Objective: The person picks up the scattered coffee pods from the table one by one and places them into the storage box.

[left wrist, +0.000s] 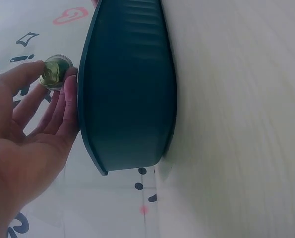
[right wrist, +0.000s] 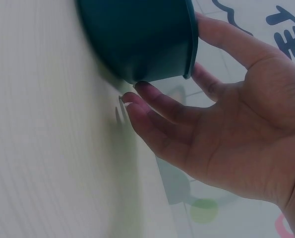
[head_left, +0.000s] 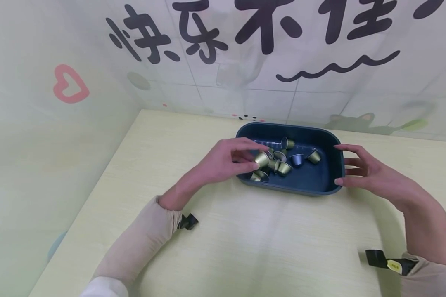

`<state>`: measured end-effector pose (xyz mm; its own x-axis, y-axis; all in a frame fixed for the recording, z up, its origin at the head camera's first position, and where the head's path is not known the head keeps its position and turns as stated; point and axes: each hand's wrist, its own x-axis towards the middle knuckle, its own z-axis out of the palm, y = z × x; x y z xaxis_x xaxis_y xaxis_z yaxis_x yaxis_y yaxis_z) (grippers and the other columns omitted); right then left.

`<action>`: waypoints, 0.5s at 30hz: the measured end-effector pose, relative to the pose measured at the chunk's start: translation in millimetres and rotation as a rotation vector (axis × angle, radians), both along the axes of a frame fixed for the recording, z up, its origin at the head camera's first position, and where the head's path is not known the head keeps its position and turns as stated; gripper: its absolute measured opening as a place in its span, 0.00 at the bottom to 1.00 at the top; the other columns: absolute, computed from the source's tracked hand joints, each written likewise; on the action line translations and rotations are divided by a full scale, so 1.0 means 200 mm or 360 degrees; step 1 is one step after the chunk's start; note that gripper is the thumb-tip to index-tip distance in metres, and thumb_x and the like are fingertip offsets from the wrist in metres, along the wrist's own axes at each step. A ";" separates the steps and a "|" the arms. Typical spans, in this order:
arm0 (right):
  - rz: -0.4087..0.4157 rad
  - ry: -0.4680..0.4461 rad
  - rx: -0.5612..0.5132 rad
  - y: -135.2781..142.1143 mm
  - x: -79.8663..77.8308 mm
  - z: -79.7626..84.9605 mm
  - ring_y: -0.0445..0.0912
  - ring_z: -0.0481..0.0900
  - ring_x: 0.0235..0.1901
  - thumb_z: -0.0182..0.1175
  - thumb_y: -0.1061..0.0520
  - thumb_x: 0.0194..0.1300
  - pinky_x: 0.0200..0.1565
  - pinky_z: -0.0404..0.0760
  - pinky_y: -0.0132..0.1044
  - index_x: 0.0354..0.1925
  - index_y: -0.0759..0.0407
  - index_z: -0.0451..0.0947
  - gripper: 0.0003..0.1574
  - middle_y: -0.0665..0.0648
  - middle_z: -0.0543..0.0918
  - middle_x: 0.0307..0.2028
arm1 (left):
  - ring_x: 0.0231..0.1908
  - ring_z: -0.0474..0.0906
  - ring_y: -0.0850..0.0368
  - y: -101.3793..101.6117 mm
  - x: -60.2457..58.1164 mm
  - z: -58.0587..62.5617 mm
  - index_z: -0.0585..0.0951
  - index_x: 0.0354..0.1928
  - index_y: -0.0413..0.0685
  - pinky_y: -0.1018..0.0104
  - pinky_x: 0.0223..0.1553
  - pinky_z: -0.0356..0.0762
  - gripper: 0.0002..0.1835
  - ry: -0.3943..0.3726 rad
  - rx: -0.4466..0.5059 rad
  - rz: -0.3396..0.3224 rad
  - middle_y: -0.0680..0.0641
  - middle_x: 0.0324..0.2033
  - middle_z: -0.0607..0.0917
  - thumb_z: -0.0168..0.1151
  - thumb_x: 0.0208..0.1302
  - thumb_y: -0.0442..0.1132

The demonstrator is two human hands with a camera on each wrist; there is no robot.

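Note:
A dark blue-green plastic bin (head_left: 293,189) with rounded corners stands on the table, holding several small coffee capsules, mostly gold. One gold coffee capsule (head_left: 262,159) is pinched between the thumb and fingers of my left hand (head_left: 226,159), over the bin's left end. The left wrist view shows that capsule (left wrist: 55,73) at the fingertips, beside the bin's outer wall (left wrist: 130,99). At the opposite end, my right hand (head_left: 371,171) holds the bin's rim, with thumb and forefinger tips over the edge and other fingers along the outside. A blue capsule (head_left: 297,160) lies inside, right of the gold pile.
The pale wood-grain table (head_left: 245,239) meets a white tiled wall (head_left: 241,99) with dark lettering close behind the bin. Another wall (head_left: 41,165) with a pink heart stands at the left. Black straps (head_left: 187,222) sit on both wrists.

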<state>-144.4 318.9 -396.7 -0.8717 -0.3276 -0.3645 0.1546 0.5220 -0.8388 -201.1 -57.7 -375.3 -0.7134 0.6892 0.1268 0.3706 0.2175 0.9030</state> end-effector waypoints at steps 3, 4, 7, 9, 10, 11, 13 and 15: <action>-0.0003 0.0005 -0.0002 0.00 0.00 0.00 0.59 0.57 0.68 0.63 0.52 0.70 0.48 0.71 0.31 0.76 0.33 0.42 0.51 0.66 0.60 0.71 | 0.43 0.85 0.58 0.01 -0.01 0.00 0.81 0.59 0.40 0.64 0.46 0.82 0.21 -0.0039 -0.0021 0.0013 0.47 0.51 0.81 0.67 0.63 0.28; -0.0004 0.0007 -0.0005 0.00 0.00 0.00 0.59 0.58 0.68 0.63 0.52 0.70 0.48 0.71 0.31 0.76 0.33 0.42 0.51 0.65 0.60 0.70 | 0.43 0.85 0.59 0.01 -0.02 0.00 0.82 0.59 0.41 0.65 0.46 0.82 0.21 -0.0050 -0.0034 0.0022 0.48 0.51 0.81 0.67 0.63 0.29; -0.0008 0.0008 -0.0016 0.00 0.00 0.00 0.58 0.58 0.67 0.63 0.52 0.69 0.47 0.72 0.30 0.76 0.32 0.43 0.51 0.65 0.61 0.70 | 0.44 0.85 0.60 0.02 -0.03 0.00 0.82 0.58 0.44 0.65 0.45 0.82 0.21 -0.0084 -0.0067 0.0044 0.49 0.52 0.81 0.68 0.63 0.29; -0.0008 0.0007 -0.0021 0.00 0.00 0.00 0.59 0.58 0.67 0.63 0.53 0.69 0.47 0.72 0.30 0.76 0.33 0.43 0.51 0.66 0.61 0.70 | 0.44 0.85 0.60 0.02 -0.03 0.00 0.83 0.58 0.45 0.65 0.45 0.82 0.21 -0.0100 -0.0084 0.0049 0.49 0.53 0.81 0.68 0.63 0.29; -0.0006 0.0005 -0.0022 0.00 0.00 0.00 0.59 0.58 0.68 0.63 0.53 0.69 0.47 0.72 0.30 0.76 0.33 0.43 0.51 0.66 0.60 0.70 | 0.45 0.85 0.60 0.03 -0.04 0.00 0.83 0.58 0.46 0.65 0.45 0.82 0.21 -0.0108 -0.0092 0.0049 0.49 0.54 0.81 0.68 0.63 0.30; -0.0005 0.0004 -0.0022 0.00 0.00 0.00 0.59 0.57 0.68 0.63 0.53 0.70 0.48 0.71 0.30 0.76 0.33 0.43 0.51 0.66 0.60 0.70 | 0.45 0.85 0.60 0.03 -0.04 0.00 0.82 0.58 0.45 0.65 0.45 0.82 0.21 -0.0112 -0.0098 0.0045 0.49 0.54 0.81 0.68 0.63 0.30; -0.0003 0.0001 -0.0017 0.00 0.00 -0.01 0.60 0.57 0.68 0.63 0.52 0.70 0.48 0.71 0.31 0.76 0.32 0.42 0.51 0.65 0.60 0.70 | 0.45 0.84 0.60 0.03 -0.04 0.00 0.82 0.58 0.45 0.65 0.45 0.82 0.21 -0.0113 -0.0112 0.0037 0.49 0.55 0.81 0.68 0.63 0.30; 0.0000 0.0002 -0.0015 0.00 0.00 -0.01 0.59 0.57 0.68 0.63 0.52 0.70 0.48 0.71 0.31 0.76 0.32 0.42 0.51 0.65 0.60 0.70 | 0.45 0.84 0.61 0.04 -0.05 -0.01 0.82 0.58 0.45 0.66 0.45 0.82 0.20 -0.0108 -0.0131 0.0035 0.50 0.55 0.81 0.68 0.64 0.31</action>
